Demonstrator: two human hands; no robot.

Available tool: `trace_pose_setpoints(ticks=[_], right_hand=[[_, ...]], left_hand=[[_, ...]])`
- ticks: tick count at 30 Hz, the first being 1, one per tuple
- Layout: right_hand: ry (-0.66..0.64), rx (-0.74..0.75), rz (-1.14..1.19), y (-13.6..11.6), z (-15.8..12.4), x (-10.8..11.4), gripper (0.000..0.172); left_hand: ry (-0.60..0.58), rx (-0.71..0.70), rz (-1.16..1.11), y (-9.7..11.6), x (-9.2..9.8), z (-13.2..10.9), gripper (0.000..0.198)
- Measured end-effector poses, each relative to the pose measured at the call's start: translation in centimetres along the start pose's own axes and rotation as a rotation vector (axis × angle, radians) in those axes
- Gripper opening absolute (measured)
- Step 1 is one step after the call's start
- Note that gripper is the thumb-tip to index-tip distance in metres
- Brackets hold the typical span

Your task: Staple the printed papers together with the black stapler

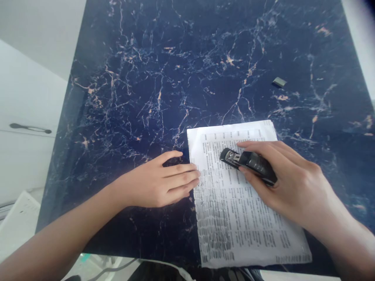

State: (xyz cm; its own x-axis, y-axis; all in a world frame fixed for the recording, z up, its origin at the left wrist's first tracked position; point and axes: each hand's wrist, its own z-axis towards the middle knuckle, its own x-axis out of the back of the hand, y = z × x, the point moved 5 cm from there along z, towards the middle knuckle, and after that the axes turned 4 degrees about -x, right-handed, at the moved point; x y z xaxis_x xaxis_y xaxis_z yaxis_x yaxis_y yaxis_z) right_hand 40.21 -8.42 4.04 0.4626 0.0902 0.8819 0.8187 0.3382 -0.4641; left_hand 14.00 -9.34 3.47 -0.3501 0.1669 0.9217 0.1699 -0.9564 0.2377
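Observation:
A black stapler [258, 166] lies in the grasp of my right hand [295, 183], thumb on its near side and fingers along its far side. Its front end, with a metal part showing, points left over the printed paper [249, 210]. Whether it presses on the paper or hovers just above, I cannot tell. The sheet lies near the table's front edge, with dense dark marks along its left side. My left hand [166, 179] is palm down with fingers stretched out, its fingertips at the paper's left edge. Part of the sheet is hidden under my right hand.
The dark blue marble-patterned table [164, 89] fills most of the view. Toward its back right lies a small grey-green block [279, 82]. A white cabinet with a dark handle [31, 128] stands at the left. Cables [114, 268] run below the front edge.

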Motion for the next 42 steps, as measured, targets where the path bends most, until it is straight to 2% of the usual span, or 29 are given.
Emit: trace_pose_setpoints(ticks=[7,10,13,15,18,24,29,37,42], right_hand=[[-0.004,0.007,-0.002,-0.1,0.0,0.1,0.048],[-0.006,-0.005,-0.008,0.0,0.1,0.0,0.046],[-0.006,-0.002,-0.022,-0.1,0.2,0.0,0.041],[-0.017,-0.004,-0.024,-0.3,0.3,0.1,0.039],[-0.050,-0.033,-0.018,-0.4,0.5,0.2,0.040],[-0.039,-0.022,0.006,0.0,0.6,0.1,0.041],[0.021,0.034,-0.014,0.4,0.7,-0.1,0.026],[-0.028,-0.021,-0.031,0.6,1.0,-0.1,0.025],[0.016,0.006,-0.056,-0.1,1.0,-0.2,0.010]], left_hand=[[-0.031,-0.039,0.088,0.5,-0.1,0.0,0.025],[-0.066,-0.089,0.037,0.9,-0.4,0.2,0.030],[-0.166,-0.118,-0.102,1.3,-1.3,0.4,0.042],[-0.253,-0.083,-0.188,1.2,-1.9,0.4,0.053],[-0.312,-0.024,-0.260,1.0,-2.3,0.1,0.063],[-0.334,-0.060,-0.189,1.5,-2.3,-0.1,0.064],[-0.385,-0.109,-0.161,2.9,-3.0,0.7,0.068],[-0.420,-0.048,-0.161,2.9,-3.8,0.7,0.077],[-0.452,-0.060,-0.200,3.3,-3.8,0.9,0.075]])
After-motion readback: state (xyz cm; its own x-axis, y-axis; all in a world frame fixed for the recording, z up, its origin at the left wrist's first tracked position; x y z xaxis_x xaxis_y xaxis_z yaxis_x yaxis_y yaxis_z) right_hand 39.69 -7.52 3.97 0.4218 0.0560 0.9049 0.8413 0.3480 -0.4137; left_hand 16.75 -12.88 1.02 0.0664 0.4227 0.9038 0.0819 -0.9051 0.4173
